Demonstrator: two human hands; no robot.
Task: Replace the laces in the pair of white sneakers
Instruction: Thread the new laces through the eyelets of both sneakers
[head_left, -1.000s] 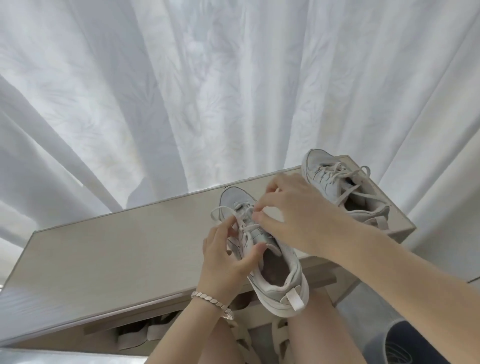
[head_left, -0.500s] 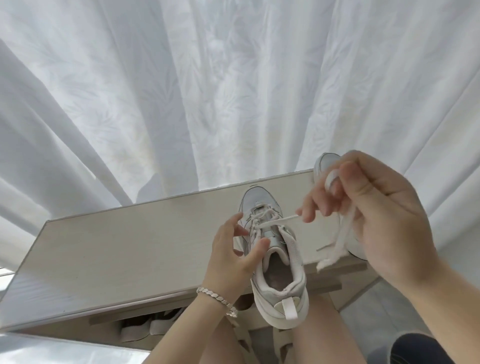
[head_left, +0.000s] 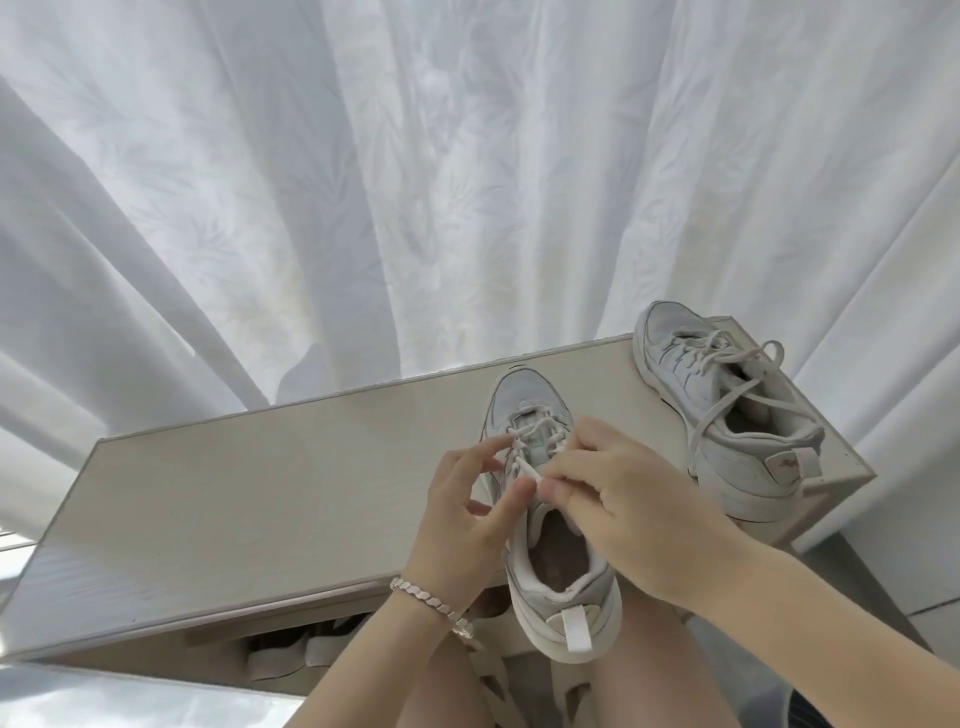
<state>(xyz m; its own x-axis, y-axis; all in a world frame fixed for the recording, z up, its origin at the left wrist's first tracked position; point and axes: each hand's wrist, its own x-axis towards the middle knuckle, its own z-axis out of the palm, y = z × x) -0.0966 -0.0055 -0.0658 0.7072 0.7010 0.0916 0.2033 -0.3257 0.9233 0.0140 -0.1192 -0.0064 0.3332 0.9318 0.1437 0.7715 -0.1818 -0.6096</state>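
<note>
A: Surface & room, quick?

B: Long, narrow tabletop (head_left: 234, 493), pale wood-grain, running L to R. A white curtain (head_left: 415, 182) w/ a faint leaf pattern hangs in folds right behind it, daylight coming thru. Strip of tiled floor (head_left: 883, 592) at R.

A: What's around, anything in the way?

B: Person's bare knees below the near edge. Beaded bracelet (head_left: 431, 605) on the L wrist. Both hands sit over the near sneaker (head_left: 563, 587), so its mid eyelets are hidden. Something dark in the bottom R corner, can't tell what.

A: Containers?

B: Open shelf (head_left: 171, 675) under the tabletop w/ pale strappy footwear (head_left: 291, 660) in it, type unclear. The near sneaker's mouth shows a brownish insole.

A: Hands?

B: Right hand (head_left: 628, 504): thumb & forefinger pinch the lace (head_left: 527, 467) just above the tongue. Left hand (head_left: 462, 514): forefinger tip on the lace rows, thumb pressed to the sneaker's L eyelet edge, gripping that edge; other fingers curled in.

A: Sneakers, where?

B: Near sneaker is on the tabletop's near edge, toe toward the curtain, heel w/ pull tab overhanging above the knees. Lace crosses its front eyelets. Far sneaker (head_left: 727, 431) is at the R end of the tabletop, apart from the hands, upright, toe also to the curtain, laced, loose ends flopped across its opening.
</note>
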